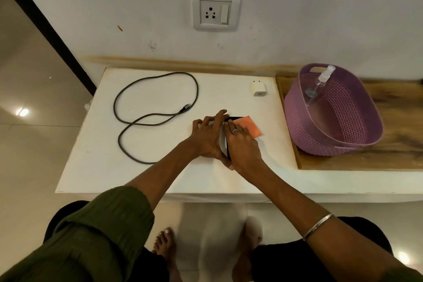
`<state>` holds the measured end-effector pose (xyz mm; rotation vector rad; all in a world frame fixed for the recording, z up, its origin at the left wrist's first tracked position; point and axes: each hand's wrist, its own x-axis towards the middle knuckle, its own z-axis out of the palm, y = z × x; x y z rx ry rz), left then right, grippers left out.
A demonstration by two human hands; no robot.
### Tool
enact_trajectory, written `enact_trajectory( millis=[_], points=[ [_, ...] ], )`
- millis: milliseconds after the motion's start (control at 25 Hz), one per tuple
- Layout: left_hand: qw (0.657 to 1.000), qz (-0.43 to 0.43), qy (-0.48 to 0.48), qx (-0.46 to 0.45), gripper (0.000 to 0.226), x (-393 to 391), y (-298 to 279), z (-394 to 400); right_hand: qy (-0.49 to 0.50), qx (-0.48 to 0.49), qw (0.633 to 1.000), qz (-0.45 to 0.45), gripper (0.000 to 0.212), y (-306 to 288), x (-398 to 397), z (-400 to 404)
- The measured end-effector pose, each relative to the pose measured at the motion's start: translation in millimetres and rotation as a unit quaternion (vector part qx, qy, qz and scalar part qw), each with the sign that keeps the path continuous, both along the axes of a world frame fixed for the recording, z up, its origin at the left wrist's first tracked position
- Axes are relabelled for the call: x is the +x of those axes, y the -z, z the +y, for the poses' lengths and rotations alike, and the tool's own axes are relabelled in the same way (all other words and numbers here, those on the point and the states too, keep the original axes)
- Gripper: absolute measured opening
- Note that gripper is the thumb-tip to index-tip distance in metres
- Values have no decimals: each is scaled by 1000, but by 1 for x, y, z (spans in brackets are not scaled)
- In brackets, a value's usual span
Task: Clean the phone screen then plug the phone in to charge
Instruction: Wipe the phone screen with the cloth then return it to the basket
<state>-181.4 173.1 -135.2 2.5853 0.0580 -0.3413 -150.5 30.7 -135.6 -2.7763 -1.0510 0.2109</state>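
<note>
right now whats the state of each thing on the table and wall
phone: flat, mostly covered
orange cloth: pressed on phone by right hand
left hand: steadying the phone
cable: loose, unplugged
charger adapter: unplugged
wall socket: empty
spray bottle: leaning in purple basket

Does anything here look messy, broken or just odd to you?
Nothing is broken or spilled. Mildly odd: the spray bottle leans tilted inside the purple basket, and the wall below the socket carries small scuffs. The charging cable sprawls loosely, unplugged.
</note>
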Motion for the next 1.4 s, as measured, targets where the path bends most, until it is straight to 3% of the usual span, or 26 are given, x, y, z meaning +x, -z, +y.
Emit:
enact_trajectory(
  millis=[160,400,480,640,760,800,880,960,1080,1160,1240,1400],
  points=[
    [1000,-5,0,-4,151,0,2,0,-12,-30,999,-7,71,-1,-17,-17],
    [1000,-19,-3,9,146,-1,8,1,-50,7,998,-44,67,-9,-59,-46],
    [1000,-21,2,10,146,-2,8,1,-30,43,998,17,62,-10,-61,-51],
    [1000,-26,7,11,150,-4,9,2,56,23,987,146,42,-7,-54,-47],
    [999,-31,14,20,151,-4,11,2,47,110,988,98,41,-15,-59,-59],
    [999,-33,14,20,151,-4,11,2,-6,98,994,51,47,-16,-60,-69],
    [999,-36,12,18,152,-4,12,2,-59,90,994,12,41,-14,-60,-83],
    [999,-37,8,15,152,-4,11,2,-57,84,995,-15,53,-10,-57,-88],
    [999,-33,8,13,152,-3,10,2,-19,-28,994,100,44,2,-54,-92],
    [999,-26,9,19,152,-3,8,1,28,-54,974,216,56,9,-61,-100],
    [1000,-20,8,21,153,-3,6,0,54,-80,979,181,65,0,-60,-108],
    [1000,-12,4,15,154,-3,8,0,75,97,984,125,59,-3,-56,-116]
  ],
)
